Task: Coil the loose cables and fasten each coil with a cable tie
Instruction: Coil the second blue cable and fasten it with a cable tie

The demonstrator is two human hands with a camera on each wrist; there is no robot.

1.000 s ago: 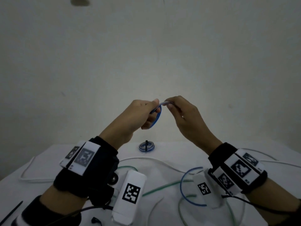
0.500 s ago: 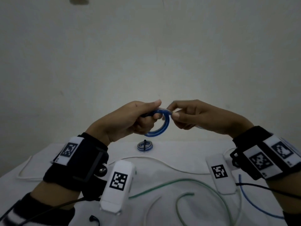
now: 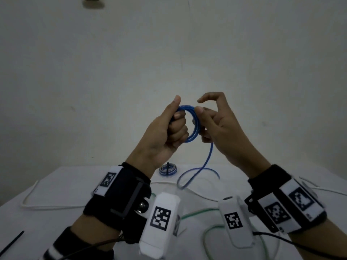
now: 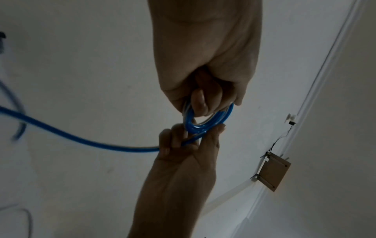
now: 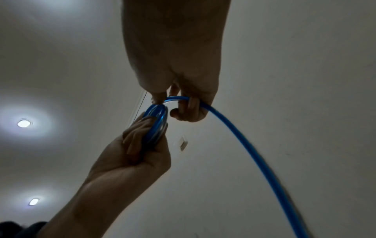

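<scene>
While one tied blue-and-white coil [image 3: 168, 170] lies on the tabletop [image 3: 62, 186], left hand [image 3: 165, 132] fingers clamp the half-wound glossy blue cable [image 3: 194, 126], right hand [image 3: 216, 124] fingers pinching its tail, ties pending.

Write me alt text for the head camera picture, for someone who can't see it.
Two hands raised before a pale wall wind a blue cable into a coil: the left hand grips the loops, the right hand guides the loose end. Below, a table holds a finished tied coil and loose cables.

The blue cable [image 4: 205, 127] looks like glossy, smooth plastic; the table [image 3: 62, 186] wears matt white cloth.
</scene>
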